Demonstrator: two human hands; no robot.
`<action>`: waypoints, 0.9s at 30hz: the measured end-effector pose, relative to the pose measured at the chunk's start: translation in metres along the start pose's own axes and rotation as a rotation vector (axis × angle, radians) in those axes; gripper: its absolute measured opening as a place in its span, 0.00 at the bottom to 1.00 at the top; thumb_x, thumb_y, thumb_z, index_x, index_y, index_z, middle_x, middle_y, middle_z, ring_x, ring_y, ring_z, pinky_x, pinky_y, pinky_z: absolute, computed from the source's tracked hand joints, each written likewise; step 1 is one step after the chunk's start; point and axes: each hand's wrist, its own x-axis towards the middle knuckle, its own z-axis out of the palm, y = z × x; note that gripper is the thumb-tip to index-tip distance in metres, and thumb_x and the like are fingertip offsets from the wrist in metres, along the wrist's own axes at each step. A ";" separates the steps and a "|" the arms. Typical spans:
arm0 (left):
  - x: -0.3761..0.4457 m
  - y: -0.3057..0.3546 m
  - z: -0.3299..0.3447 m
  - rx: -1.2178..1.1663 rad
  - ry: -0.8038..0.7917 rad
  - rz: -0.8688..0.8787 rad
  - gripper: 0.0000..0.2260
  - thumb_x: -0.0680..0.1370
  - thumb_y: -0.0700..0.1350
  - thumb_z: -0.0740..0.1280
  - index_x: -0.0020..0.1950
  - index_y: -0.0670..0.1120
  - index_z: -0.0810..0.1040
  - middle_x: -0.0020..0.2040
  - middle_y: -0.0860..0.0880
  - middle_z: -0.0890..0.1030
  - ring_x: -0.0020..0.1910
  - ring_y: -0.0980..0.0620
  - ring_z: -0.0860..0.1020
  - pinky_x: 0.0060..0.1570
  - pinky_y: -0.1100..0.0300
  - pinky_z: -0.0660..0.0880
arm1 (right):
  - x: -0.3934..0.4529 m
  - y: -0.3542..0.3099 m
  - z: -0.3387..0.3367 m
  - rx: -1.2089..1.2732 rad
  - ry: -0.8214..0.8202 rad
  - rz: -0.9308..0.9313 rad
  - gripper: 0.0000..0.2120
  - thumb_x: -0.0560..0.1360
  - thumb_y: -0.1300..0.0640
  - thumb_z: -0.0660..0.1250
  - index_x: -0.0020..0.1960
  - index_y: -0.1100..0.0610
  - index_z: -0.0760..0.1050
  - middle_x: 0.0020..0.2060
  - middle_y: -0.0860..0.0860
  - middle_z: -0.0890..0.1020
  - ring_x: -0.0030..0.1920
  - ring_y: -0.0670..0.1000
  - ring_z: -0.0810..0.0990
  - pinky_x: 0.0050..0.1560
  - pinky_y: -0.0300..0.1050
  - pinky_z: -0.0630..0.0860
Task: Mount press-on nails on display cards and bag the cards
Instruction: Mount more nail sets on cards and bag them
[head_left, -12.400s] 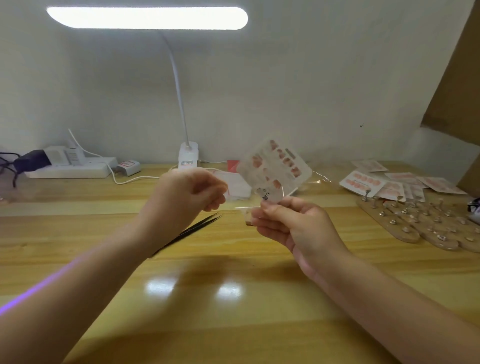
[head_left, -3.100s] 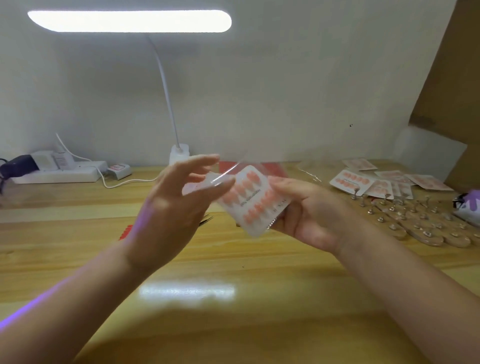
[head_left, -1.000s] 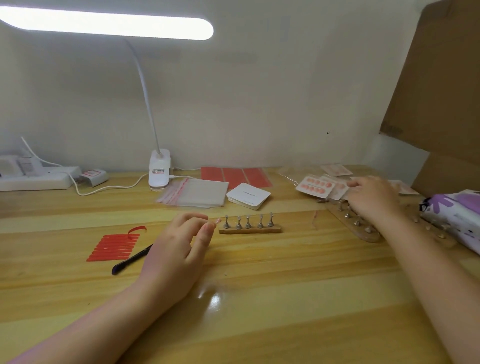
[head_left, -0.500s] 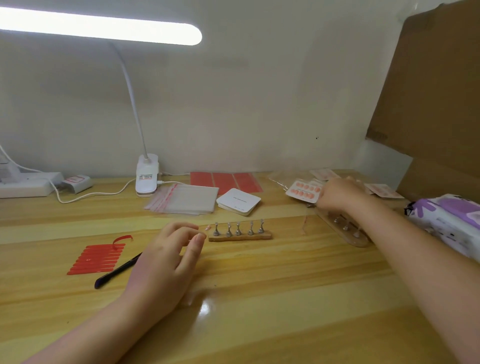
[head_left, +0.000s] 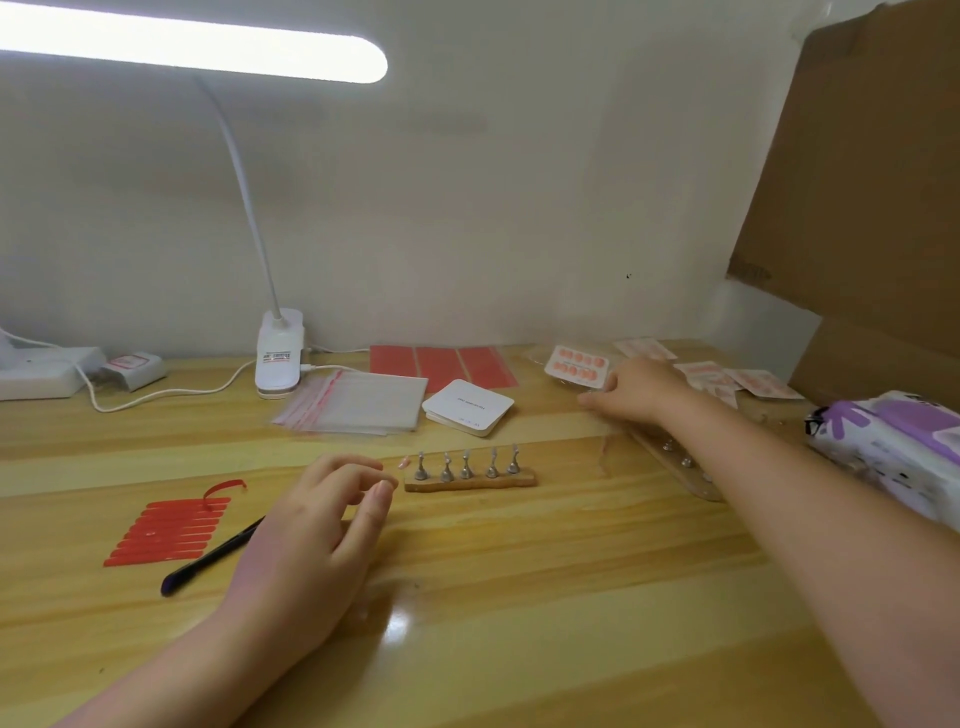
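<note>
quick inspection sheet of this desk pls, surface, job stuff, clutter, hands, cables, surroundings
surface: wooden desk, glossy.
job's things: bagged nail card; clear bags; blank cards; nail stand, pegs bare; red strips; red sheets.
clutter: pen; purple pack.
hands: left hand relaxed, empty; right hand at the bagged card, grip unclear.
cables: white lamp cord.
surroundings: lamp, white wall, cardboard.

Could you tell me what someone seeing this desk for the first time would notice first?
Probably the bright lamp glowing top left, then the wooden nail stand with five metal pegs at the table's centre. The left hand rests just left of it, while the right hand reaches a bagged card of orange nails at the back right.
</note>
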 end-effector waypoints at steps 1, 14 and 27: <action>0.000 0.000 0.000 -0.002 0.001 0.000 0.20 0.73 0.62 0.52 0.49 0.55 0.80 0.53 0.65 0.74 0.56 0.65 0.73 0.50 0.63 0.70 | 0.002 -0.003 0.002 0.024 0.016 0.015 0.18 0.72 0.35 0.64 0.46 0.49 0.76 0.48 0.49 0.81 0.49 0.52 0.78 0.43 0.44 0.72; 0.000 -0.002 0.001 0.008 -0.008 -0.002 0.19 0.73 0.63 0.51 0.49 0.57 0.78 0.53 0.66 0.74 0.56 0.67 0.72 0.50 0.67 0.68 | 0.018 -0.027 0.009 0.178 0.018 0.162 0.12 0.73 0.59 0.68 0.55 0.58 0.75 0.46 0.53 0.79 0.43 0.53 0.78 0.41 0.43 0.76; 0.000 -0.002 0.002 0.009 -0.022 -0.002 0.19 0.73 0.63 0.52 0.49 0.57 0.79 0.54 0.67 0.74 0.55 0.66 0.73 0.49 0.68 0.68 | 0.007 -0.004 -0.022 0.247 0.104 0.055 0.11 0.70 0.58 0.68 0.50 0.61 0.82 0.49 0.58 0.84 0.50 0.57 0.81 0.49 0.51 0.78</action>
